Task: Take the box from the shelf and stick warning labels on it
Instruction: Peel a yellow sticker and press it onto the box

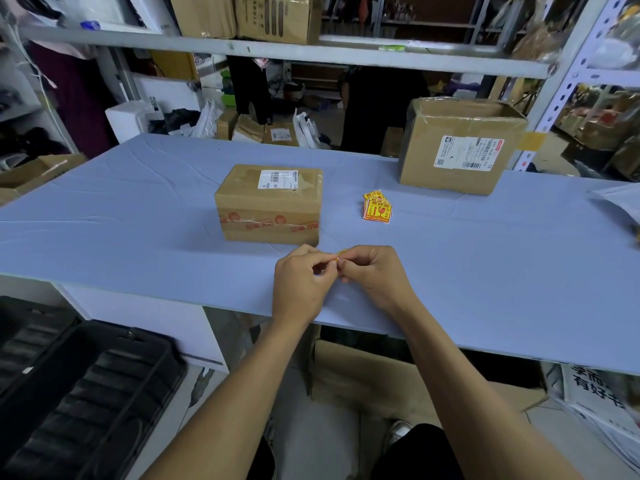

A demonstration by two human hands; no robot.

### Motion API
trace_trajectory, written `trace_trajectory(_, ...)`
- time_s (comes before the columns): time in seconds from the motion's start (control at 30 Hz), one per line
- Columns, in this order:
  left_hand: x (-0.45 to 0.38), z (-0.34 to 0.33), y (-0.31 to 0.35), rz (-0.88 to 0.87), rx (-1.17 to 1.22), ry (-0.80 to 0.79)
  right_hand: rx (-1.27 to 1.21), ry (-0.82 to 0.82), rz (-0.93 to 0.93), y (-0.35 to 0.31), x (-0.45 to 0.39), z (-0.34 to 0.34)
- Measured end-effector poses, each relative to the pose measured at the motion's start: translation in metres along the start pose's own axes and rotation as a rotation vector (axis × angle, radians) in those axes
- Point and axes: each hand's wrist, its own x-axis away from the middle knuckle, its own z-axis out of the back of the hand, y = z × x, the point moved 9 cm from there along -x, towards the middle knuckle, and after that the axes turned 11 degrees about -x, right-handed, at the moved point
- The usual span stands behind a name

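Observation:
A small taped cardboard box (269,204) with a white shipping label on top rests on the blue table (138,209). To its right lies a small pile of red and yellow warning labels (376,206). In front of the box, my left hand (302,284) and my right hand (372,273) meet, fingertips pinched together on one warning label (341,252). Only the label's yellow and red edge shows between the fingers.
A larger cardboard box (457,147) with a shipping label stands at the table's back right. A white bag (620,200) lies at the right edge. Shelving (277,51) with boxes runs above. A black crate (79,393) is at lower left, and cardboard lies under the table.

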Motion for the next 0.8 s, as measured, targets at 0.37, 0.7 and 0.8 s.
trace_trajectory(0.37,0.0002,0.0030,0.0030,0.002,-0.013,0.004,0.039,-0.012,0.022,0.0008,-0.0020,-0.0017)
trace_trajectory(0.7,0.0004,0.0035,0.0061,-0.028,-0.028,-0.003,0.089,0.030,0.001,-0.0014,0.0016,0.0006)
trace_trajectory(0.8,-0.0003,0.0028,0.0041,-0.009,-0.024,-0.013,0.110,0.031,0.011,-0.0046,0.0034,0.0000)
